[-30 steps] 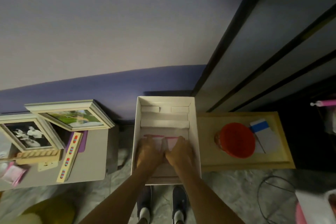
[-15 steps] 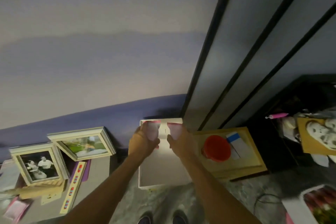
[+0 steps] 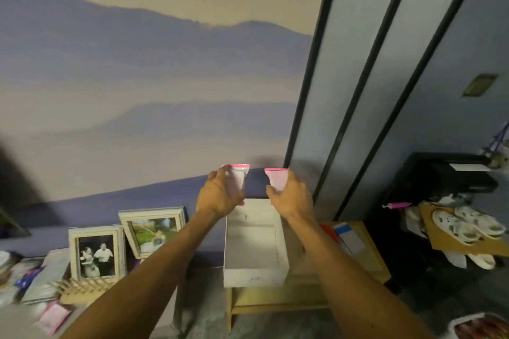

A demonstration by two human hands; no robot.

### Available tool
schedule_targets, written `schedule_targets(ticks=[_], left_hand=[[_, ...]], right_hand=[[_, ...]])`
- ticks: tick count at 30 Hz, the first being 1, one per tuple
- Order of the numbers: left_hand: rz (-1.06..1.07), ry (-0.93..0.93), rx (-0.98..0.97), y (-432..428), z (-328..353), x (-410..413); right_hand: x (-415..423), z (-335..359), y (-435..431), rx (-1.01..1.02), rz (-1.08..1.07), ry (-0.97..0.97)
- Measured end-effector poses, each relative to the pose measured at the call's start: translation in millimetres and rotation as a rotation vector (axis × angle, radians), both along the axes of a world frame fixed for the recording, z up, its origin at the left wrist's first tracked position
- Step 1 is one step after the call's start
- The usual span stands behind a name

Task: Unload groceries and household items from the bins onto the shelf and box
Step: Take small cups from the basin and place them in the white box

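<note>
Above the far end of the white box (image 3: 256,256), 2 small pink-topped pouches are held in the air, 1 per hand, in front of the wall (image 3: 137,91). The left pouch (image 3: 237,180) is gripped by the left hand (image 3: 220,197), fingers curled round its sides. The right pouch (image 3: 277,178) is pinched from below by the right hand (image 3: 292,197). The pouches are apart, with a clear gap between them. The box interior shows no contents; it sits on a wooden stand (image 3: 275,298).

Step in hand, as judged: carry both pouches out of the box to their destination.
- Hold each pouch by its body, not by the pink seal, since thin film likely slips or creases.
- Keep the 2 hands apart so the pouches do not snag.
- Clear the box rim before swinging sideways.
- The dark shelf unit (image 3: 440,181) at right is a probable target, but the frame does not confirm it. It looks crowded, so pick a bare spot first.
- Set 1 pouch down at a time.

Surroundings: picture frames (image 3: 95,252) stand on the grey worktop (image 3: 16,319) at left.

Change log: 1 s ago both hands were low inside the box, pressed side by side on the pouches. 0.5 s ago they had risen to the far rim, still close together. Now they are higher and spread, the box floor is exposed, and the view has tilted up to show more wall.
</note>
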State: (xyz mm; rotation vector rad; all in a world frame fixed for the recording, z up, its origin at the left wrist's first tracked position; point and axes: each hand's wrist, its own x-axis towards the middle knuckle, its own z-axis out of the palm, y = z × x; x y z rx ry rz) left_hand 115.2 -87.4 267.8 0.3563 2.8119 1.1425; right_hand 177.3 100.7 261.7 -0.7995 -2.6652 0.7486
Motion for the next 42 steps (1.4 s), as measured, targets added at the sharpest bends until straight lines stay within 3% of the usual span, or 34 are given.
schedule_targets(ticks=[10,16,26,33,42], left_hand=[[0.076,0.119,-0.002,-66,34,124],[0.161,0.15,0.03,-138,45,162],[0.453,0.093,0.064,-383,10,176],[0.626,0.009,0.063,-556,-41,201],[0.853,-0.181,0.025,-651,-125,244]], right_hand=[[105,23,-44,-0.064,0.098,0.116],[121,33,-108,-0.013,0.203,0.12],[84,17,-348,-0.131,0.534,0.097],[73,-40,-535,-0.037,0.791,-0.04],[78,-152,-650,0.01,1.067,-0.262]])
